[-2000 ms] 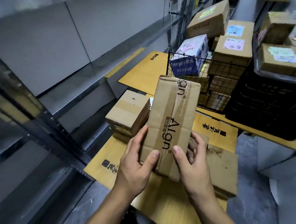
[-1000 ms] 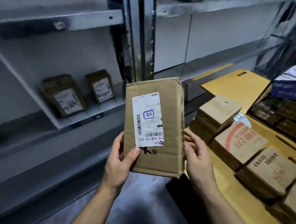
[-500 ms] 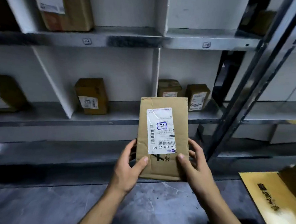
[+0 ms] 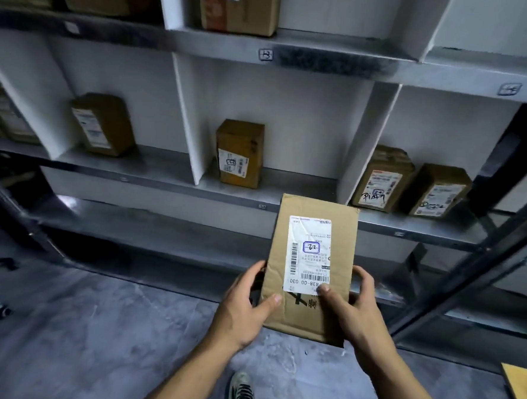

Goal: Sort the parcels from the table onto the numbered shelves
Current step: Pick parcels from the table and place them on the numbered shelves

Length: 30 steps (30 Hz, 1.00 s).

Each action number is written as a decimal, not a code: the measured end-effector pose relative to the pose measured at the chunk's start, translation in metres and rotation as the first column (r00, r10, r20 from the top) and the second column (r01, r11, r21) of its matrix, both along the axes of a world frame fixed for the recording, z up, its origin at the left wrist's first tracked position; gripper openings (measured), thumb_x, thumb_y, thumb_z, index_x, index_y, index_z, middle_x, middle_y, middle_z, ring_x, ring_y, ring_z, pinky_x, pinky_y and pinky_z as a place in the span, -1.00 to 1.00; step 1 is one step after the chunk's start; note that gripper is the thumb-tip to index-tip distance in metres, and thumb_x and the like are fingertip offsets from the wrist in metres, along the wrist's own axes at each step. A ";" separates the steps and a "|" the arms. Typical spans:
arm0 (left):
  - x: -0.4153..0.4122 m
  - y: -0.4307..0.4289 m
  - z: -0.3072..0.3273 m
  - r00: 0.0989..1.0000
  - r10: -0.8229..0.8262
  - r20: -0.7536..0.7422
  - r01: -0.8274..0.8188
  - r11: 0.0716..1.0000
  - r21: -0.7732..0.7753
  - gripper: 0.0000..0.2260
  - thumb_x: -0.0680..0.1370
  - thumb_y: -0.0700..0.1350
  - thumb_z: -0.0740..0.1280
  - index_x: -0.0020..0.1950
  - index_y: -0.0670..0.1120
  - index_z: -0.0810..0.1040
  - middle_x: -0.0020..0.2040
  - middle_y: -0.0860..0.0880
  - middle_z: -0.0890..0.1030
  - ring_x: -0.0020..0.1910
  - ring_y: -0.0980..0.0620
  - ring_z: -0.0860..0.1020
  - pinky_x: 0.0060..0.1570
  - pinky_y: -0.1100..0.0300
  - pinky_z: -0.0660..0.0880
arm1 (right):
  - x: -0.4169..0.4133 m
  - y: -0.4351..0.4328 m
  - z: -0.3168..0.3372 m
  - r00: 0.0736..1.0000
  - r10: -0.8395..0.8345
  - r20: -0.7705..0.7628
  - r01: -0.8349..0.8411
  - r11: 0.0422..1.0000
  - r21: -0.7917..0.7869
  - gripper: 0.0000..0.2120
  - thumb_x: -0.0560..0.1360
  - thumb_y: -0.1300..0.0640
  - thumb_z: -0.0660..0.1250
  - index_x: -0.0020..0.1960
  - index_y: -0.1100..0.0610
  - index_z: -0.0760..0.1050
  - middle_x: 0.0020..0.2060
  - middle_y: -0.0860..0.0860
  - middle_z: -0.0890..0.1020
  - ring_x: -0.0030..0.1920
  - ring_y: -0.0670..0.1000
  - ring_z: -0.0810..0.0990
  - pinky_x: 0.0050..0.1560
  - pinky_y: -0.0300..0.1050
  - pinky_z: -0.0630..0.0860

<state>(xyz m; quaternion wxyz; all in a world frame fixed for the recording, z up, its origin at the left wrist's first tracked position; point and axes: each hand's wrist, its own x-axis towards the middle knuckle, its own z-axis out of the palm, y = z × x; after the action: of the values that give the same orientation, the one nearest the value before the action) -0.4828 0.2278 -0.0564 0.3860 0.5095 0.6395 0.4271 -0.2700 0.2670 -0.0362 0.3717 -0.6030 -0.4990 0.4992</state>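
Observation:
I hold a flat brown cardboard parcel [image 4: 340,231] upright in front of me. Its white shipping label faces me, with "22" handwritten in a blue box. My left hand [image 4: 243,306] grips its lower left edge and my right hand [image 4: 351,309] grips its lower right edge, thumb on the label. Behind it stands the grey metal shelving [image 4: 287,200], split by white dividers into compartments with small number tags on the shelf edges.
Brown parcels stand in the middle shelf: one [image 4: 103,124] at the left, one [image 4: 239,153] in the centre compartment, two [image 4: 382,179] [image 4: 438,191] at the right. More boxes [image 4: 240,6] fill the top shelf. The yellow table corner [image 4: 522,391] shows at lower right. My shoe [image 4: 241,392] rests on the grey floor.
The view has swung from the table to the shelves and shifted further left along them. The parcel stays in both hands, label toward me.

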 end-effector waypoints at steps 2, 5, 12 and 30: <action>-0.009 0.015 0.004 0.998 -0.013 -0.064 0.014 1.000 0.016 -0.38 0.40 0.18 0.42 0.43 0.20 0.34 0.32 0.13 0.52 0.29 0.21 0.48 0.30 0.05 0.45 | -0.007 0.016 -0.001 1.000 -0.011 0.010 0.010 1.000 0.012 -0.34 0.21 -0.34 0.53 0.17 -0.48 0.23 0.03 -0.04 0.70 -0.01 0.04 0.71 0.07 0.19 0.62; -0.022 0.050 0.016 0.987 -0.044 -0.157 0.050 0.998 0.034 -0.40 0.47 0.03 0.45 0.47 0.11 0.32 0.34 0.11 0.50 0.30 0.18 0.45 0.31 0.17 0.40 | -0.020 0.047 0.002 0.999 -0.017 -0.027 0.018 0.999 0.049 -0.34 0.38 -0.10 0.57 0.27 -0.38 0.22 0.06 0.00 0.68 0.03 0.04 0.69 0.14 0.19 0.59; -0.051 0.150 0.045 0.927 -0.094 -0.364 0.121 0.991 0.053 -0.46 0.55 0.05 0.36 0.50 0.10 0.27 0.42 0.08 0.36 0.39 0.08 0.31 0.30 0.23 0.23 | -0.046 0.140 0.013 0.990 -0.074 -0.122 0.095 0.979 0.180 -0.38 0.46 0.11 0.52 0.16 -0.50 0.29 0.20 0.05 0.60 0.17 0.08 0.64 0.25 0.23 0.54; -0.118 0.254 0.053 0.612 -0.197 -0.766 0.222 0.972 -0.073 -0.50 0.59 0.11 0.23 0.51 0.09 0.21 0.45 0.08 0.30 0.40 0.01 0.24 0.38 0.02 0.25 | -0.085 0.303 0.012 0.989 -0.143 -0.026 0.145 0.941 0.306 -0.26 0.49 -0.01 0.48 0.52 -0.09 0.14 0.37 -0.05 0.48 0.35 0.02 0.47 0.44 0.15 0.37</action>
<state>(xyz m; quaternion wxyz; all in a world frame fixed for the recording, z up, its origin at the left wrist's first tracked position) -0.6012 0.4823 -0.0029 0.1173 0.7189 0.6724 0.1314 -0.3547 0.5703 -0.0238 0.4973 -0.5718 -0.5245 0.3881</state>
